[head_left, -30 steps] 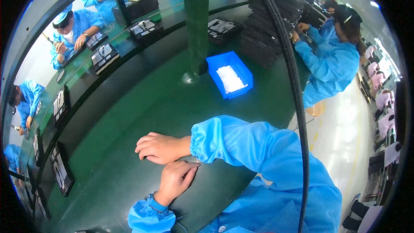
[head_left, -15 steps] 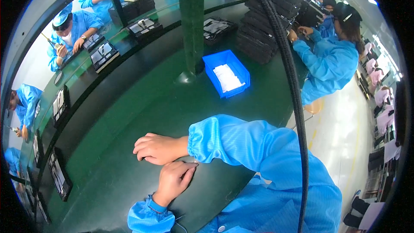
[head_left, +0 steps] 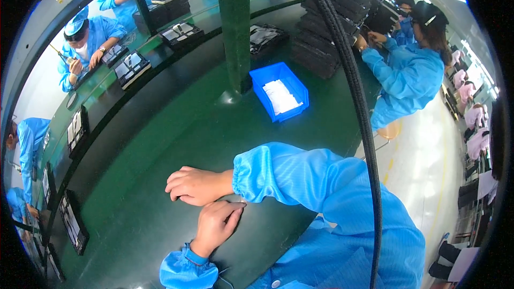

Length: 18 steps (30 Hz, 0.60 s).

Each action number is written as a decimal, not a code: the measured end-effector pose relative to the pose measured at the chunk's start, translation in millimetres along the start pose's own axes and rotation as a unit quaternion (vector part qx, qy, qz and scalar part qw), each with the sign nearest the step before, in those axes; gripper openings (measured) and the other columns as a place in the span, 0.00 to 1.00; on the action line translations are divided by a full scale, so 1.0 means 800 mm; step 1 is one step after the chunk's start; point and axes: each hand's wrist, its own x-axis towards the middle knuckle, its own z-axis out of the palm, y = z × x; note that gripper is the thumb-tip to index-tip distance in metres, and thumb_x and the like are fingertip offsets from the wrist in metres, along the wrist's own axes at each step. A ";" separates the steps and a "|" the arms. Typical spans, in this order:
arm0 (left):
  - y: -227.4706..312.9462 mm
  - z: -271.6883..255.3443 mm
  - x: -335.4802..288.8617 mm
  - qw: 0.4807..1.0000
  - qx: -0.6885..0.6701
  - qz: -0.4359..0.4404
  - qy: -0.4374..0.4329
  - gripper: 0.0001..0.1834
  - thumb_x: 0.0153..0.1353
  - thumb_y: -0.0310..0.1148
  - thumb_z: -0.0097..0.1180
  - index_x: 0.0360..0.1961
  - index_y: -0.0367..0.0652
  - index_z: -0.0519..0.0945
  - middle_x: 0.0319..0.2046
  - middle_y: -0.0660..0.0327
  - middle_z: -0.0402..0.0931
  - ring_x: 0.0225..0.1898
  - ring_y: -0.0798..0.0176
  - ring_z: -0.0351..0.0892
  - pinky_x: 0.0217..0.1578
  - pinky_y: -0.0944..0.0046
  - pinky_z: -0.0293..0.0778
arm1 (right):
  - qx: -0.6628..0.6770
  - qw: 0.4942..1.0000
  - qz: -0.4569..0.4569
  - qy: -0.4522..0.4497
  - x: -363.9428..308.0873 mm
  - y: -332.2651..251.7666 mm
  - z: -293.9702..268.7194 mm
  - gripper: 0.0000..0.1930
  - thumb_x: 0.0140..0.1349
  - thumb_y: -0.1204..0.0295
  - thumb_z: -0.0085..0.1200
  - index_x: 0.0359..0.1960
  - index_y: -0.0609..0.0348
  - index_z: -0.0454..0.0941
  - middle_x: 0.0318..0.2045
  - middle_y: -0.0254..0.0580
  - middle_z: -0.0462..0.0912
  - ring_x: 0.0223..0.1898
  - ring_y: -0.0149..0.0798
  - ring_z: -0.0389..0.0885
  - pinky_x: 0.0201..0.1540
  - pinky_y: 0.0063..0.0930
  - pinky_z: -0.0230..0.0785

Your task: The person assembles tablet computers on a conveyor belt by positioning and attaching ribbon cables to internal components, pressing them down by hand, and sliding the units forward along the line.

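Note:
My right hand [head_left: 199, 186] rests on the dark green tabletop [head_left: 144, 219], its fingers loosely curled under and nothing visible in them. Just below it, my left hand [head_left: 215, 227] lies with fingers bent and thumb close to them, its fingertips near the right wrist and cuff. A small light spot shows at those fingertips, too small to name. Around my left wrist runs a blue strap [head_left: 194, 255], with a thin dark cord [head_left: 225, 277] near the sleeve. Farther off stands a blue open bin [head_left: 261, 86] holding white packets or papers [head_left: 281, 96].
A green post [head_left: 235, 32] rises behind the bin. Black trays [head_left: 318, 40] are stacked at the back right. Trays with device parts [head_left: 131, 69] line the curved ledge. A thick black cable [head_left: 369, 139] hangs at right. Co-workers [head_left: 412, 75] in blue sit around.
My hands stay where they were. At the far left, a co-worker has leaned forward with an arm reaching down. The view has shifted very slightly.

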 end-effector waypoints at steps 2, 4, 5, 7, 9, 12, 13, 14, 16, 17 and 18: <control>-0.001 -0.001 -0.002 1.000 0.001 0.001 0.000 0.07 0.56 0.28 0.61 0.36 0.44 0.86 0.22 0.59 0.77 0.25 0.54 0.77 0.30 0.57 0.70 | -0.004 1.000 0.001 0.006 0.001 -0.001 0.002 0.09 0.56 0.75 0.54 0.39 0.55 0.81 0.50 0.42 0.79 0.59 0.44 0.71 0.57 0.42 0.62; -0.004 0.000 -0.005 1.000 -0.004 0.007 0.005 0.07 0.55 0.28 0.62 0.36 0.44 0.85 0.22 0.59 0.77 0.26 0.54 0.77 0.30 0.57 0.70 | -0.005 1.000 -0.001 0.007 0.002 -0.002 0.004 0.09 0.56 0.75 0.54 0.39 0.55 0.81 0.50 0.42 0.79 0.59 0.44 0.71 0.57 0.42 0.62; -0.003 0.000 -0.004 1.000 -0.005 0.007 0.006 0.07 0.55 0.28 0.62 0.36 0.44 0.85 0.22 0.59 0.77 0.26 0.54 0.77 0.30 0.57 0.70 | -0.007 1.000 0.000 0.009 0.002 -0.002 0.004 0.09 0.56 0.75 0.55 0.39 0.55 0.81 0.50 0.42 0.79 0.59 0.44 0.71 0.57 0.42 0.62; -0.003 0.001 -0.003 1.000 -0.001 0.014 0.010 0.06 0.55 0.28 0.62 0.35 0.44 0.85 0.22 0.59 0.77 0.26 0.54 0.77 0.29 0.57 0.70 | -0.007 1.000 -0.002 0.007 0.000 -0.001 0.003 0.09 0.56 0.75 0.55 0.40 0.55 0.81 0.51 0.42 0.79 0.59 0.44 0.71 0.57 0.42 0.62; -0.002 0.001 -0.003 1.000 -0.006 0.013 0.012 0.06 0.55 0.28 0.62 0.35 0.44 0.85 0.22 0.59 0.77 0.26 0.54 0.77 0.29 0.56 0.70 | -0.006 1.000 -0.005 0.007 0.001 -0.001 0.002 0.09 0.56 0.75 0.55 0.40 0.55 0.81 0.51 0.42 0.79 0.59 0.44 0.71 0.57 0.42 0.62; 0.000 0.001 -0.002 1.000 -0.008 0.010 0.009 0.06 0.55 0.28 0.62 0.35 0.44 0.85 0.22 0.59 0.77 0.25 0.53 0.77 0.29 0.56 0.70 | -0.005 1.000 -0.004 0.005 0.001 -0.003 0.001 0.09 0.56 0.74 0.55 0.40 0.55 0.81 0.51 0.41 0.79 0.59 0.44 0.71 0.57 0.42 0.62; 0.001 0.000 -0.001 1.000 -0.004 0.007 0.005 0.06 0.55 0.28 0.62 0.35 0.44 0.86 0.22 0.59 0.77 0.25 0.53 0.77 0.29 0.56 0.70 | -0.006 1.000 -0.004 0.005 0.000 -0.003 0.000 0.09 0.56 0.74 0.55 0.40 0.55 0.81 0.51 0.41 0.79 0.59 0.44 0.71 0.57 0.42 0.62; 0.002 0.000 -0.002 1.000 -0.004 0.006 0.005 0.06 0.55 0.28 0.62 0.35 0.44 0.86 0.22 0.59 0.77 0.25 0.53 0.77 0.29 0.56 0.70 | -0.006 1.000 -0.004 0.004 0.000 -0.004 0.000 0.09 0.56 0.74 0.55 0.40 0.55 0.81 0.51 0.41 0.79 0.59 0.44 0.71 0.57 0.42 0.62; 0.003 -0.001 -0.002 1.000 0.001 0.007 0.006 0.06 0.55 0.28 0.62 0.35 0.44 0.85 0.22 0.58 0.76 0.25 0.53 0.77 0.29 0.56 0.70 | -0.007 1.000 -0.004 0.004 0.000 -0.004 -0.001 0.09 0.56 0.74 0.55 0.40 0.55 0.81 0.51 0.41 0.79 0.59 0.44 0.71 0.57 0.42 0.62; 0.003 0.000 -0.001 1.000 0.001 0.007 0.007 0.06 0.55 0.28 0.62 0.35 0.44 0.85 0.22 0.58 0.76 0.25 0.53 0.77 0.29 0.56 0.70 | -0.011 1.000 -0.005 0.003 0.000 -0.003 -0.002 0.09 0.57 0.74 0.55 0.40 0.55 0.81 0.51 0.41 0.79 0.59 0.44 0.71 0.57 0.42 0.62; 0.002 0.000 -0.001 1.000 -0.002 0.008 0.007 0.06 0.55 0.28 0.62 0.35 0.44 0.85 0.22 0.58 0.76 0.25 0.53 0.77 0.28 0.56 0.70 | -0.011 1.000 -0.005 0.002 0.000 -0.003 -0.002 0.09 0.57 0.74 0.55 0.40 0.55 0.81 0.51 0.41 0.79 0.59 0.44 0.71 0.57 0.42 0.62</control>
